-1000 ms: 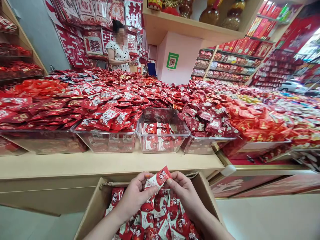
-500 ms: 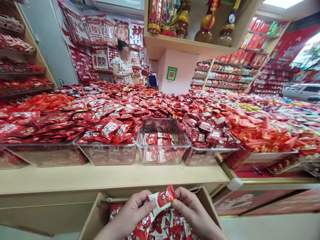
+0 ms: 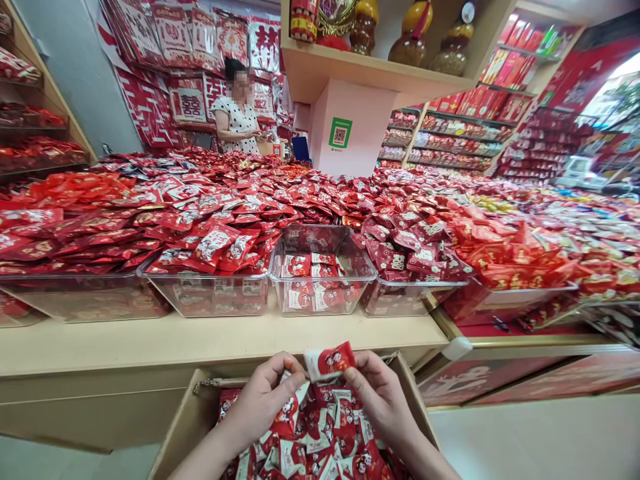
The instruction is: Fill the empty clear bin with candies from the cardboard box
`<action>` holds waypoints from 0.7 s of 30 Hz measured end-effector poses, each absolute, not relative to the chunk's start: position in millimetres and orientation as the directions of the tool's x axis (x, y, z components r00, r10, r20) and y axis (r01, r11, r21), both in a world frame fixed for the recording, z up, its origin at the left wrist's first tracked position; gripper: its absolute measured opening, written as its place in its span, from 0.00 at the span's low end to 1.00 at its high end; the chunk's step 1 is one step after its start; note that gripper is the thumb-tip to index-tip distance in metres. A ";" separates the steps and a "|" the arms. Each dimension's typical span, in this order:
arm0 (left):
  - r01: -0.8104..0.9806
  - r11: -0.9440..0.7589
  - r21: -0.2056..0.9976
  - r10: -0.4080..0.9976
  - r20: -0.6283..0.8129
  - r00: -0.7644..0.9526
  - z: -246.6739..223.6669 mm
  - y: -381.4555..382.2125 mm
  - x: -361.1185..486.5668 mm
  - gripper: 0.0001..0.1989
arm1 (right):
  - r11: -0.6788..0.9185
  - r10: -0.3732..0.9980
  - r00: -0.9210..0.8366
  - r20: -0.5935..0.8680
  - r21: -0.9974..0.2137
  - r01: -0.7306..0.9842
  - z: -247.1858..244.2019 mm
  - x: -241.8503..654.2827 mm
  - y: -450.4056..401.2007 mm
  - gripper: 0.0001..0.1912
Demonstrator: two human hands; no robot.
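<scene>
A small red-and-white candy packet [image 3: 330, 362] is pinched at its right end by my right hand [image 3: 376, 393], above an open cardboard box [image 3: 175, 417]. My left hand [image 3: 270, 390] is closed, thumb against fingers, on another red-and-white packet [image 3: 291, 408] that hangs below the thumb. The left fingertips are close to the left end of the right hand's packet; whether they touch it I cannot tell. Beneath both hands, loose packets [image 3: 317, 427] of the same look fill the box.
Beyond the box, a beige counter [image 3: 220, 343] carries clear plastic bins. The middle bin [image 3: 325, 283] holds a few neatly stacked packets; heaped bins [image 3: 205, 293] flank it. A pink pillar [image 3: 350, 127] rises behind. A person [image 3: 239, 120] in a dotted top stands at the back left.
The packet that lay between both hands is now at my right hand, turned more level. A second packet shows in my left hand. The view has tilted down slightly, showing more of the box.
</scene>
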State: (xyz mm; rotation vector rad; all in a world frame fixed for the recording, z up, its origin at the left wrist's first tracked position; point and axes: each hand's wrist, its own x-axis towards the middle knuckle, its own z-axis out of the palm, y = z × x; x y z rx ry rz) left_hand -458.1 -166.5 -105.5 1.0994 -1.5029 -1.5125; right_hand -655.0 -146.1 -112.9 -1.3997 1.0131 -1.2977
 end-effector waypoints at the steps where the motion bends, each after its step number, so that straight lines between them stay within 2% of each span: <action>1: -0.126 -0.014 0.992 -0.927 -0.060 -0.370 -106.7 -166.3 -458.1 0.09 | -0.338 -0.941 0.041 0.336 -0.936 -0.096 -114.2 -655.5 -145.1 0.04; 2: -0.137 0.002 0.991 -0.916 -0.053 -0.398 -107.7 -165.3 -458.9 0.09 | -0.450 -0.888 0.014 0.459 -0.863 -0.229 -115.0 -655.2 -143.7 0.02; 3: -0.104 -0.009 0.995 -0.892 -0.055 -0.449 -108.6 -163.6 -460.4 0.11 | -0.536 -0.825 0.024 0.565 -0.767 -0.352 -115.5 -654.0 -142.0 0.04; 5: 0.032 -0.077 0.997 -0.828 -0.046 -0.559 -109.8 -158.5 -465.0 0.21 | -0.640 -0.715 0.123 0.688 -0.572 -0.513 -114.9 -649.1 -138.1 0.09; 7: 0.136 -0.140 0.981 -0.795 -0.030 -0.605 -109.9 -153.7 -469.5 0.28 | -0.690 -0.664 0.241 0.708 -0.457 -0.561 -112.6 -642.4 -134.2 0.11; 9: 0.135 -0.164 0.977 -0.817 -0.057 -0.574 -109.0 -150.9 -471.9 0.25 | -0.718 -0.661 0.338 0.670 -0.435 -0.543 -109.6 -636.9 -131.0 0.12; 12: 0.110 -0.221 0.969 -0.867 -0.143 -0.477 -106.3 -150.6 -471.8 0.16 | -0.705 -0.705 0.365 0.608 -0.545 -0.454 -107.4 -634.4 -129.3 0.12; 16: 0.119 -0.351 0.929 -0.821 -0.244 -0.516 -101.2 -149.8 -471.3 0.15 | -0.521 -0.841 0.059 0.538 -0.777 -0.353 -113.4 -635.9 -133.1 0.13; 18: 0.069 -0.357 0.931 -0.788 -0.261 -0.558 -98.0 -148.4 -472.4 0.15 | -0.390 -0.909 -0.068 0.412 -0.896 -0.214 -117.4 -636.0 -136.4 0.20; 19: 0.039 -0.335 0.941 -0.779 -0.254 -0.573 -96.5 -147.9 -473.1 0.16 | -0.319 -0.942 -0.066 0.328 -0.940 -0.118 -118.8 -636.1 -138.1 0.21; 21: -0.013 -0.254 0.967 -0.778 -0.212 -0.591 -94.3 -147.7 -474.2 0.17 | -0.176 -0.984 0.031 0.177 -0.984 0.017 -120.2 -636.9 -140.8 0.16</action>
